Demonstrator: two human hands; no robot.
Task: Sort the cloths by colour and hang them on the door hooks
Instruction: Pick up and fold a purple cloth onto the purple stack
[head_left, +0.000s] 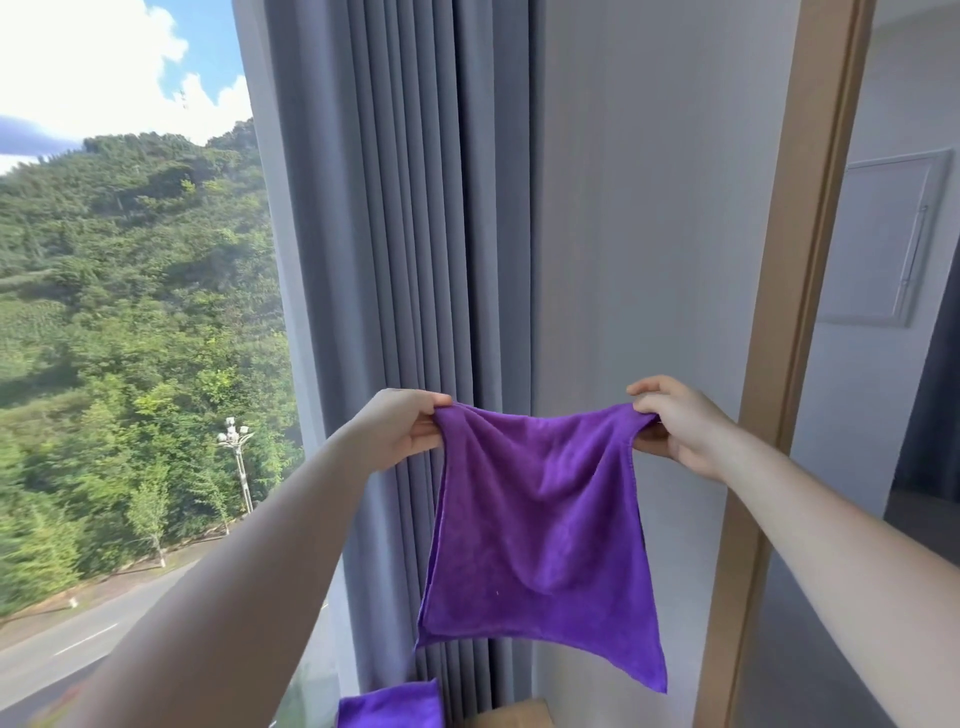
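Purple cloth (540, 525) held spread by both hands, left (400, 426), right (675, 426)

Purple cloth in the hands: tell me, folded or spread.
Spread. The purple cloth hangs open, left hand and right hand each pinching a top corner.

Purple cloth (540, 525) between both hands (corners pinched)

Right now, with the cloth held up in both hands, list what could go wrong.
1. The left hand and right hand each pinch only a top corner of the cloth; if one slips, it would likely swing down or drop.
2. No hook is in view, only the curtain and wall, so the cloth must be carried elsewhere, and its loose lower corner might catch on something.
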